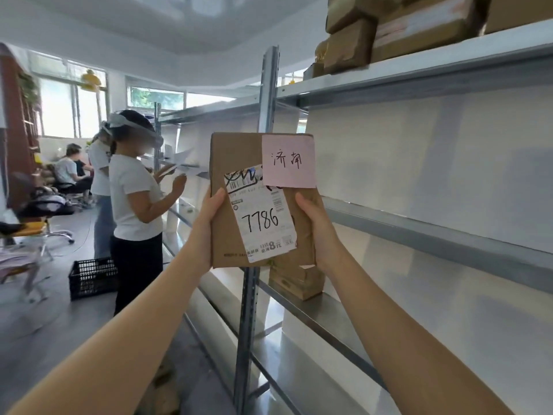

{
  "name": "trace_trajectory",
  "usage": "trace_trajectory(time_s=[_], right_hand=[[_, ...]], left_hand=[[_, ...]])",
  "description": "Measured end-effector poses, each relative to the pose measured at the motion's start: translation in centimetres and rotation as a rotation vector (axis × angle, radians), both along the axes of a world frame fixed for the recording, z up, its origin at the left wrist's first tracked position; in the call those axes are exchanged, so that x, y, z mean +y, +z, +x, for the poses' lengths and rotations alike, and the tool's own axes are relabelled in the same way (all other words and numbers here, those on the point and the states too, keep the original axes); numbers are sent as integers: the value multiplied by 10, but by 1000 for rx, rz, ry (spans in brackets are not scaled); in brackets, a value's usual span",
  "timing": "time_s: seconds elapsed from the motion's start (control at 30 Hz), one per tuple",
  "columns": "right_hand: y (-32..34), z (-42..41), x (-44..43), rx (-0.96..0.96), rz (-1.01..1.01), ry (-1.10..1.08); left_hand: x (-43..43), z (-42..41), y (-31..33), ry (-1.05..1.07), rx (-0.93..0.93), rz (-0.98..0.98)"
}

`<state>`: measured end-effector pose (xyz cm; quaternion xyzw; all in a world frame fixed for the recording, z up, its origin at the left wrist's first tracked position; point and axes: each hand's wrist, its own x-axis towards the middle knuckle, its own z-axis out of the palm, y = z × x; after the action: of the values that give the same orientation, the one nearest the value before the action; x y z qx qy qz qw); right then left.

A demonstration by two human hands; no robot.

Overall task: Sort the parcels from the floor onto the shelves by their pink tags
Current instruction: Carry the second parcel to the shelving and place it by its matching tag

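I hold a flat brown cardboard parcel (230, 235) upright in front of me with both hands. My left hand (206, 232) grips its left edge and my right hand (317, 229) grips its right edge. A pink tag (288, 161) with handwritten characters sticks to its top right corner. A white shipping label (263, 217) reads 7786. The parcel hangs level with the grey metal shelves (434, 232) on my right, in front of an upright post (269, 91).
Several brown parcels (389, 28) sit on the top shelf. A small box (296, 280) rests on the lower shelf behind the held parcel. A person in a white shirt (134, 199) stands at the left by a black crate (92, 277). Others sit farther back.
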<state>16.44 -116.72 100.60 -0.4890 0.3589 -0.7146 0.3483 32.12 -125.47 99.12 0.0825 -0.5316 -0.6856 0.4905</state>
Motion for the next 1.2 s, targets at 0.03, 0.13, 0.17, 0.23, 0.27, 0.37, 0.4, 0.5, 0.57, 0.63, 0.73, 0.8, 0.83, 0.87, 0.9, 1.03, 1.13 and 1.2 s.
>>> trace_trajectory(time_s=[0.03, 0.13, 0.17, 0.23, 0.27, 0.37, 0.4, 0.5, 0.57, 0.63, 0.73, 0.8, 0.83, 0.87, 0.9, 1.03, 1.13, 1.2], right_hand=[[-1, 0, -11, 0, 7, -1], [-1, -9, -44, -4, 18, -27], [0, -14, -56, 3, 24, -40], [5, -25, -77, 8, 51, -68], [7, -31, -88, 8, 70, -79], [17, -53, -118, 14, 127, -111], [21, -61, -127, 14, 143, -120], [35, -88, -151, -15, 173, -145], [45, -107, -165, -38, 199, -173], [51, -124, -176, -56, 230, -188], [60, -146, -193, -57, 255, -226], [66, -161, -207, -49, 272, -271], [69, -168, -215, -53, 285, -297], [72, -174, -222, -60, 296, -320], [75, -181, -230, -70, 302, -342], [84, -208, -262, -109, 338, -445], [87, -231, -286, -150, 381, -510], [87, -244, -301, -188, 404, -540]], left_hand=[[-10, -1, -2, 0, 2, 9], [-41, -9, -2, 12, -16, 38], [-53, -13, -1, 13, -26, 46], [-76, -23, 3, 9, -53, 65], [-88, -29, 5, 6, -66, 71], [-121, -53, 14, -1, -76, 68], [-130, -62, 19, -7, -74, 59], [-154, -90, 35, -9, -35, 2], [-170, -109, 44, -30, -19, -30], [-184, -128, 50, -69, -11, -34], [-213, -153, 53, -119, -11, -14], [-233, -171, 56, -154, -34, 12], [-243, -180, 59, -166, -55, 29], [-252, -188, 62, -176, -76, 50], [-260, -196, 65, -192, -94, 72], [-299, -231, 76, -264, -183, 124], [-329, -257, 84, -285, -279, 122], [-349, -275, 89, -299, -312, 132]])
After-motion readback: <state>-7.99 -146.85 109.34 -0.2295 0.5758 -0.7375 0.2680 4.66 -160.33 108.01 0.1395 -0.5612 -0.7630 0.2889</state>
